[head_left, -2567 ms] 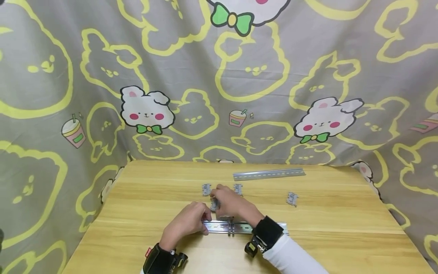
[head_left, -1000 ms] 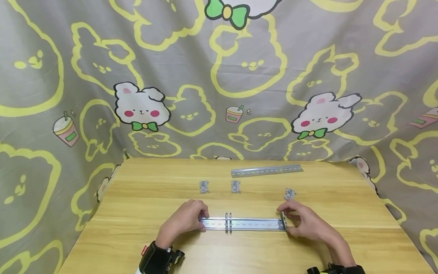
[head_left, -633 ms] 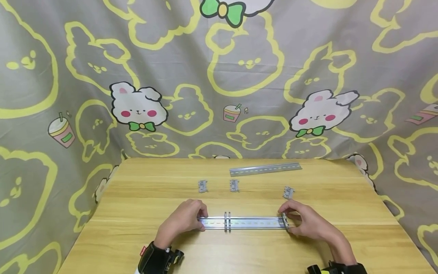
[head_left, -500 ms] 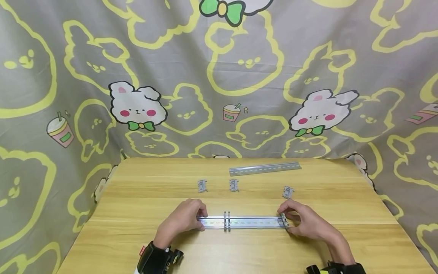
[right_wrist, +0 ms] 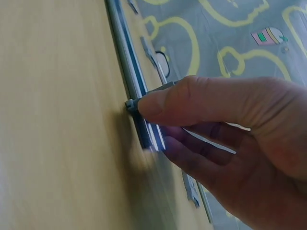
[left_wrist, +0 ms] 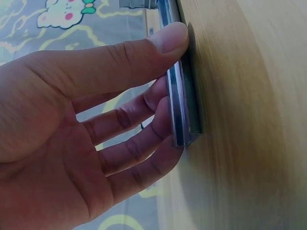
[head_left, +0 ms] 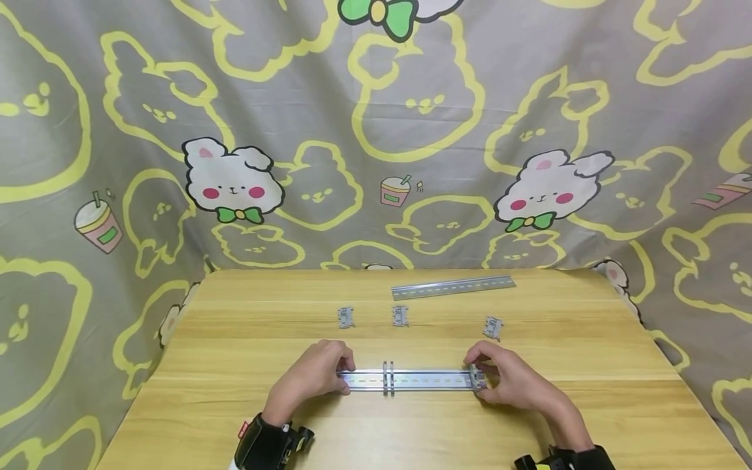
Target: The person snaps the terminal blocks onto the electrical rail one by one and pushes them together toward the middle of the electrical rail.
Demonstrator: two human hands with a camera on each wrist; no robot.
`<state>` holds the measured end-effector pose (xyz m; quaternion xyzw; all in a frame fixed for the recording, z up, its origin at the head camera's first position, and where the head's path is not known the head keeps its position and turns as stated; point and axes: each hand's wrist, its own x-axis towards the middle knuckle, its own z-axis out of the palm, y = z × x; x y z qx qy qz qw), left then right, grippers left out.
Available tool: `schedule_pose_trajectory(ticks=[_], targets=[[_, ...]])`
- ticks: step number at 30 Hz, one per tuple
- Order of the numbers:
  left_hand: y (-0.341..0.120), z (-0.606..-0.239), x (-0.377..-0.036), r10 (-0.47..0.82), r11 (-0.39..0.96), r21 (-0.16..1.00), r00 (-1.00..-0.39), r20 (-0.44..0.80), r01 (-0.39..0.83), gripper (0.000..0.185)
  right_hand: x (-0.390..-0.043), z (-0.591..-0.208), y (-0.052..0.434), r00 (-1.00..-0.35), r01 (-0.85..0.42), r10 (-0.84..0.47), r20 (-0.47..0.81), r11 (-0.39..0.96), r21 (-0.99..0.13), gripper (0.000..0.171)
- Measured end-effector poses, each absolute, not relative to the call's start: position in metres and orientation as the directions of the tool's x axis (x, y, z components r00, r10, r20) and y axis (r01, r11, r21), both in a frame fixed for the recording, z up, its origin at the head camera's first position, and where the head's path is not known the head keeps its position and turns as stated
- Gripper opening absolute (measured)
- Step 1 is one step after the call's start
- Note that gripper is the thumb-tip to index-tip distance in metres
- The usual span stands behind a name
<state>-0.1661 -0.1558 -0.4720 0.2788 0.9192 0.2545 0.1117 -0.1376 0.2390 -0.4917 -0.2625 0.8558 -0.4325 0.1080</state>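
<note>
At rail (head_left: 411,380) ends, both hands (head_left: 317,375).

Two DIN rails: one (head_left: 411,380) near the table's (head_left: 247,418) front edge, one (head_left: 453,286) by its back edge. Three loose clips (head_left: 345,316) (head_left: 400,315) (head_left: 492,327) between them; three clips (head_left: 388,378) (head_left: 474,376) mounted on the front rail. Two hands (head_left: 317,375) (head_left: 508,382).

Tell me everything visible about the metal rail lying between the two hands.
The metal rail is a long, thin strip of shiny silver-grey metal with raised edges and a row of small slots along its middle. It lies flat on the wooden table, running left to right near the front edge. Two clips sit side by side on it, left of its middle. The left hand pinches its left end; the right hand pinches a third clip at its right end.
</note>
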Motion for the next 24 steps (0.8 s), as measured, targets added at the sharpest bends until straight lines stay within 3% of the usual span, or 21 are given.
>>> schedule_pose_trajectory(ticks=[4, 24], targets=[[-0.156, -0.473, -0.167, 0.571, 0.71, 0.541, -0.819, -0.066, 0.451, 0.029, -0.138, -0.493, 0.226, -0.848, -0.383, -0.527, 0.058, 0.532, -0.755, 0.05], [-0.155, -0.474, -0.168, 0.559, 0.715, 0.553, -0.825, -0.084, 0.428, 0.03, -0.139, -0.504, 0.165, -0.877, -0.375, -0.47, 0.097, 0.545, -0.75, 0.055]])
